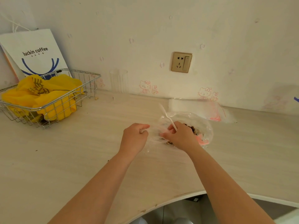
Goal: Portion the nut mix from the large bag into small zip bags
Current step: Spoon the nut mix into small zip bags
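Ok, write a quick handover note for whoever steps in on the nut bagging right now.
Left hand: pinches the clear plastic at the large bag's left edge.
Right hand: grips the same plastic, with a white plastic spoon held in its fingers.
Nut mix: in the large bag, beside the right hand.
Small zip bags: flat stack against the wall behind it; none looks filled.
Done: no finished portion visible.
Left: scoop, fill and seal each bag.

Nut mix (193, 129) largely hidden beneath right hand (179, 135); clear bag (200, 122) edges blurred; spoon (167, 115) bowl hidden in the fingers.
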